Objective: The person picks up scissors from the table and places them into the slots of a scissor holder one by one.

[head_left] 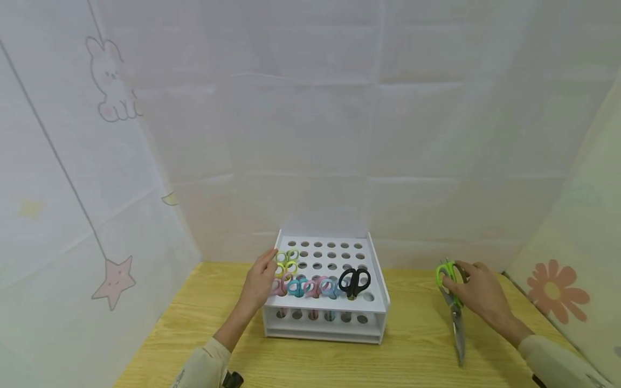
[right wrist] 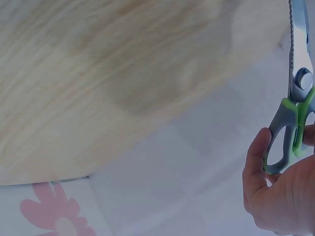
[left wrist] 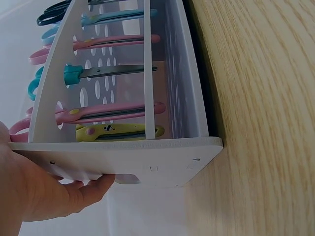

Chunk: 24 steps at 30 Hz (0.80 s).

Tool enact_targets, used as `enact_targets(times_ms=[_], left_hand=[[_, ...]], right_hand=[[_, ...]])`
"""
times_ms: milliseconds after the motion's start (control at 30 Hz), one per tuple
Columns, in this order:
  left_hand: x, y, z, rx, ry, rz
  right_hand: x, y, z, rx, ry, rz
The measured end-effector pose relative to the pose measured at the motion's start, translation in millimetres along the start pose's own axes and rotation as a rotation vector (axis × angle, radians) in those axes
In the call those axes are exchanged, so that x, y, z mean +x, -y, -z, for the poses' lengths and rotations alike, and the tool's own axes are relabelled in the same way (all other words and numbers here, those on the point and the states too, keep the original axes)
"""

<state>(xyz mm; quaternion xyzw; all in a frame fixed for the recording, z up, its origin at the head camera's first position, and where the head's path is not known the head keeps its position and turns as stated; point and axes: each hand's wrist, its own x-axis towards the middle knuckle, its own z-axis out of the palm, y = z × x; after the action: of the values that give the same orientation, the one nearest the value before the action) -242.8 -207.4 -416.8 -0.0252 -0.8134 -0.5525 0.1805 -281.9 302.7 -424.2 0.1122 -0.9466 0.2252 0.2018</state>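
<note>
A white rack (head_left: 326, 303) with rows of round holes stands on the table. My left hand (head_left: 260, 276) grips its left side panel, with several fingers bent against the outer face in the left wrist view (left wrist: 59, 191). Kitchen scissors (head_left: 455, 312) with green and grey handles are held by those handles in my right hand (head_left: 477, 288), blades pointing down, to the right of the rack. In the rack's front row stand pink scissors (head_left: 314, 287), teal scissors (head_left: 297, 288), light blue scissors (head_left: 330, 288) and black-handled scissors (head_left: 354, 283). Yellow-green scissors (head_left: 291, 268) stand along the left column.
The yellow wood-grain table (head_left: 412, 350) carries the rack. Pale sheets (head_left: 315, 134) with printed figures enclose it at the back and both sides. Rack holes (head_left: 331, 255) behind the front row show no scissors.
</note>
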Motion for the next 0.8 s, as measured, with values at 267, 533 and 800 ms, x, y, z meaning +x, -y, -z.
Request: enact_targets(times_ms=[267, 533, 800], left_hand=[[-0.4, 0.5, -0.1, 0.001, -0.003, 0.011], [1.5, -1.1, -0.6, 0.002, 0.000, 0.012], [1.7, -1.8, -0.8, 0.001, -0.005, 0.025]], right_hand=[[8.5, 39.3, 13.1, 0.067, -0.160, 0.084], [13.4, 82.3, 34.5, 0.168, -0.244, 0.086], [30.3, 116.3, 53.4, 0.295, -0.454, 0.086]])
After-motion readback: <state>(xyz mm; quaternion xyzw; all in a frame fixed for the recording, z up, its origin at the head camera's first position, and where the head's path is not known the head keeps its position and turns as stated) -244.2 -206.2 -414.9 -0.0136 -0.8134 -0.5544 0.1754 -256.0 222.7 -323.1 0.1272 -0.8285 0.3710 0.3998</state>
